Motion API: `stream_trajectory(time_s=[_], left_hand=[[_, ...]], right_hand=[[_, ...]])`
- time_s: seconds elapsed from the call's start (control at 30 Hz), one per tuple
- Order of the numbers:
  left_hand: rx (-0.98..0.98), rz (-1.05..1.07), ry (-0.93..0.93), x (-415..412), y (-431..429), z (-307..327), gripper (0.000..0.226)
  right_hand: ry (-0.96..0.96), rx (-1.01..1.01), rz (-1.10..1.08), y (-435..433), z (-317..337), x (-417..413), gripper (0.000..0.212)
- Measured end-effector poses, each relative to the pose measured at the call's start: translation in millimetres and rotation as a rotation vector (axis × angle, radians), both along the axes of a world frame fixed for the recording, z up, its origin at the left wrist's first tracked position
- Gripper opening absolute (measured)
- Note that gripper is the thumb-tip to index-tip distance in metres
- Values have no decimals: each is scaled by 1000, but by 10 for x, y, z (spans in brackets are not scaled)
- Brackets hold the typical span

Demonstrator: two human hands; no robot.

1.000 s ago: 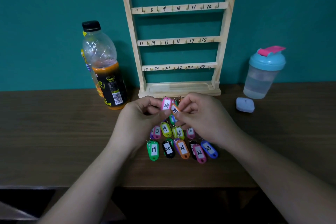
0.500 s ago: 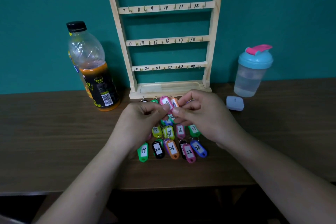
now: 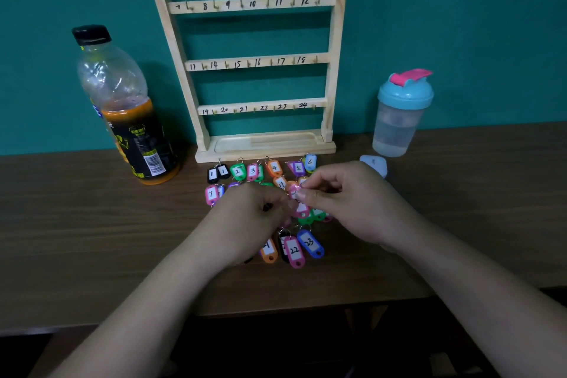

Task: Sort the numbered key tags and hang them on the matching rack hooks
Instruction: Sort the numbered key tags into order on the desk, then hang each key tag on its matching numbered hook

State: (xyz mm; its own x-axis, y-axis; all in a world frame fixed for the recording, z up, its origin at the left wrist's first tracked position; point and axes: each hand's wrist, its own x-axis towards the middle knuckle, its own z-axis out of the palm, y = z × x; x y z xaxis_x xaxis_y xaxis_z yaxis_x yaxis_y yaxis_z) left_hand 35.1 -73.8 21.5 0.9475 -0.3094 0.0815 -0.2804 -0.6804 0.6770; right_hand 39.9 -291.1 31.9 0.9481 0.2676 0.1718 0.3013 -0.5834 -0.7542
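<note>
A wooden key rack (image 3: pixel 333 70) stands against the teal wall, its rails numbered 7 to 24 with bare hooks. Several coloured numbered key tags lie in rows on the table before it, among them a green tag 2 (image 3: pixel 237 171), a pink tag 22 (image 3: pixel 294 252) and a blue tag 23 (image 3: pixel 310 243). My right hand (image 3: pixel 346 199) pinches a pink key tag (image 3: pixel 293 190) just above the rows. My left hand (image 3: pixel 248 218) hovers beside it with fingers curled, its fingertips meeting the same tag; it hides the tags beneath.
A juice bottle (image 3: pixel 129 107) with a black cap stands left of the rack. A blue-lidded shaker cup (image 3: pixel 399 113) stands to the right, with a small white device (image 3: pixel 375 163) in front of it. The table's front edge (image 3: pixel 276 307) runs below my forearms.
Both hands have lowered and come toward me with the pink tag, uncovering the top row of tags 1 to 6. The view has tilted downward.
</note>
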Motion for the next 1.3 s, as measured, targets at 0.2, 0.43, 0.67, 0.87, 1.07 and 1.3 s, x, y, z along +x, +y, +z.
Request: stream_trajectory(time_s=[0.2, 0.43, 0.67, 0.87, 1.07, 1.3], left_hand=[[-28, -3, -9, 7, -70, 30, 20], [6, 51, -55, 61, 41, -5, 16], [40, 130, -77, 117, 164, 7, 12], [70, 203, -66, 205, 282, -9, 14], [84, 379, -124, 364, 534, 14, 17], [69, 571, -203, 656, 882, 48, 13]], right_hand=[[189, -37, -16, -263, 22, -32, 9], [257, -153, -70, -400, -75, -122, 9], [81, -366, -133, -331, -79, -175, 17], [27, -406, -138, -274, -16, -122, 19], [-23, -293, -137, -72, 9, -28, 11], [-100, -207, -110, 319, 57, 181, 8]])
